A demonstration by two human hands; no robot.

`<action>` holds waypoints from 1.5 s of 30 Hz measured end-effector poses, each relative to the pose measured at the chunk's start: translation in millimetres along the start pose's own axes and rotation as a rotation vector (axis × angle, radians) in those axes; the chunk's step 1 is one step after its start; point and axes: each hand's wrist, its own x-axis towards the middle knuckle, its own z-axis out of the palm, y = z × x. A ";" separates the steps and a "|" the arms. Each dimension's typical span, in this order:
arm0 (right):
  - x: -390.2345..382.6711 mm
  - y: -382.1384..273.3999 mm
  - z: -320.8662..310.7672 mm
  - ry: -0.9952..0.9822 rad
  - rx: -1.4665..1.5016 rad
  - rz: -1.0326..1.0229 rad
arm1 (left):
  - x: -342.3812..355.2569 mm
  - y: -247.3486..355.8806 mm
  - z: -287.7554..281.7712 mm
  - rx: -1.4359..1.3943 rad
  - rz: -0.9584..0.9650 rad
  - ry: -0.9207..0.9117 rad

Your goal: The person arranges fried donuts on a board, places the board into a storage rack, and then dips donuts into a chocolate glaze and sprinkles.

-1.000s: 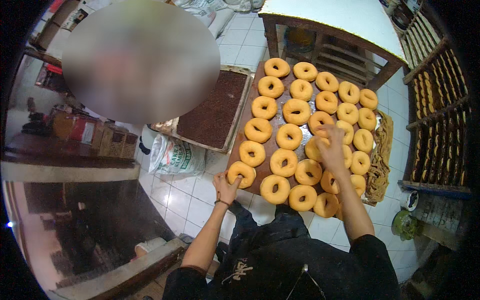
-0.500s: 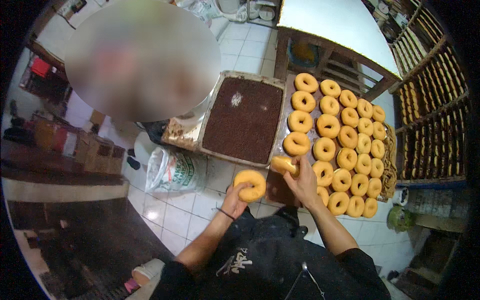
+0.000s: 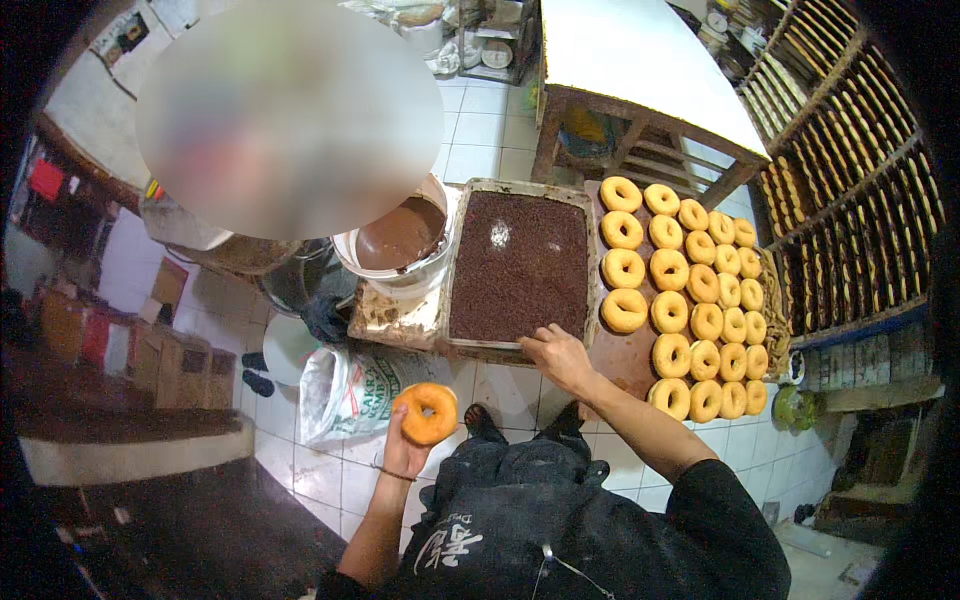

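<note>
On the left, below the table edge, my left hand grips a golden ring doughnut, its top facing up. Whether a second doughnut sits beneath it I cannot tell. My right hand is closed at the near rim of a rectangular metal tray, fingers curled and apparently pinching that rim. Dark chocolate sprinkles fill the tray. Right of it, rows of plain ring doughnuts lie on a brown sheet.
A white bucket of brown chocolate coating stands left of the tray. Behind is a white-topped table; racks of filled trays line the right. A white sack stands on the tiled floor. A blurred shape covers the upper left.
My right hand no longer holds a doughnut and has moved to the tray's near rim. My left hand has moved left and down with its doughnut. The view has shifted, revealing the bucket.
</note>
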 end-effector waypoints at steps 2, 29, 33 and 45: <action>0.9 -1.9 6.8 0.036 -0.028 0.026 | -7.9 7.6 -15.8 0.024 0.006 0.025; 95.3 -134.0 -142.1 -0.212 0.164 -0.128 | 76.1 43.3 111.9 -0.075 0.075 0.003; 138.3 -166.5 -130.0 -0.323 0.126 -0.098 | 85.6 79.5 96.2 0.000 0.133 0.085; 388.4 -120.8 -31.4 -0.267 -0.016 0.106 | 88.5 226.4 -15.4 -0.214 0.053 0.007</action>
